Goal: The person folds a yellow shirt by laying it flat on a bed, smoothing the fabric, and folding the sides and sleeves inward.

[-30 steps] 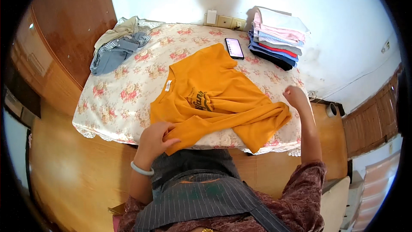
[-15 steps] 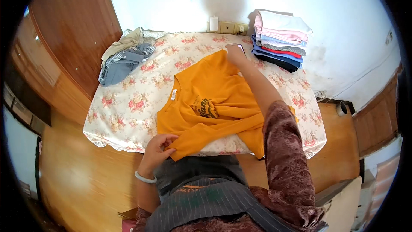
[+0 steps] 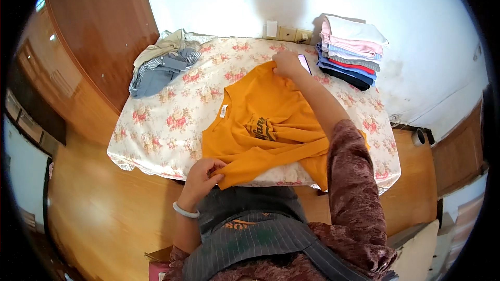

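A mustard-yellow sweatshirt [image 3: 239, 119] with a dark print on its chest lies spread over the table, its neckline facing left. My left hand [image 3: 203, 178] pinches the end of the sleeve at the table's near edge, thumb against fingers. At the far side, my right hand [image 3: 287, 65] is closed on the sweatshirt's far edge; its fingertips are partly hidden. The near sleeve runs across the front of the garment, with folds fanning over the chest. Just right of my right hand lies a phone [image 3: 304, 63] with a lit screen.
A floral cloth [image 3: 151, 140] covers the table. At the back right stands a folded stack of clothes [image 3: 351, 54]; at the back left lies a loose heap of grey and beige clothes [image 3: 161, 73]. Sockets [image 3: 287, 34] line the wall behind. A cardboard box [image 3: 416, 250] stands at lower right.
The view has shifted slightly, so everything sits a bit further right. My right hand has moved off the phone, uncovering more of its screen. My left hand keeps its pinch on the sleeve.
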{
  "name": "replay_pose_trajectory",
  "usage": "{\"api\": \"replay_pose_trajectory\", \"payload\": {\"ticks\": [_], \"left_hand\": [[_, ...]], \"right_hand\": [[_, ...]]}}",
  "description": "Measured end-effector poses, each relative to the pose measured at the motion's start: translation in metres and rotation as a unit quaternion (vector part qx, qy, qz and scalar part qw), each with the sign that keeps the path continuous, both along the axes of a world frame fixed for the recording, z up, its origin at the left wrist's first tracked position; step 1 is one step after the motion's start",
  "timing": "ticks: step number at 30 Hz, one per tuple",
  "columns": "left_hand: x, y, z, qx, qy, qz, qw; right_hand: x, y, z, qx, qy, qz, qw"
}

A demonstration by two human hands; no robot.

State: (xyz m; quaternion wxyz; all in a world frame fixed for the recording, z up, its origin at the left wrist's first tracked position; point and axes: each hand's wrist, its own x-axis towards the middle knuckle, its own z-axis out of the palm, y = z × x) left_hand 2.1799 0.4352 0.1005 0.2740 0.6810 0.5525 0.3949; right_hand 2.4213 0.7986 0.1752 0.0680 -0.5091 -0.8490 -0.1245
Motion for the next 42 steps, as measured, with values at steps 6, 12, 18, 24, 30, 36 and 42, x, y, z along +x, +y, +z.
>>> {"api": "replay_pose_trajectory", "payload": {"ticks": [6,12,18,24,30,36,42], "left_hand": [[-0.004,-0.003,-0.003,0.049,0.049,-0.009,0.998],[0.004,-0.009,-0.006,0.048,-0.019,0.022,0.998],[0.018,-0.011,0.013,0.095,0.009,0.030,0.995],[0.033,-0.019,0.033,0.179,0.096,-0.028,0.979],[0.055,-0.023,0.055,0.203,0.071,-0.018,0.976],[0.044,-0.024,0.021,0.154,0.045,0.073,0.984],[0.043,-0.023,0.010,0.160,0.027,0.050,0.986]], "right_hand": [[-0.004,-0.116,0.035,0.079,0.074,0.258,0.960],[0.031,-0.232,-0.005,-0.038,0.070,0.328,0.941],[0.047,-0.247,-0.020,-0.123,0.130,0.299,0.937],[0.015,-0.274,-0.009,-0.083,0.245,0.340,0.904],[0.001,-0.285,-0.030,-0.248,0.239,0.405,0.847],[0.006,-0.297,-0.027,-0.259,0.404,0.287,0.829],[0.000,-0.290,-0.026,-0.273,0.446,0.270,0.808]]}}
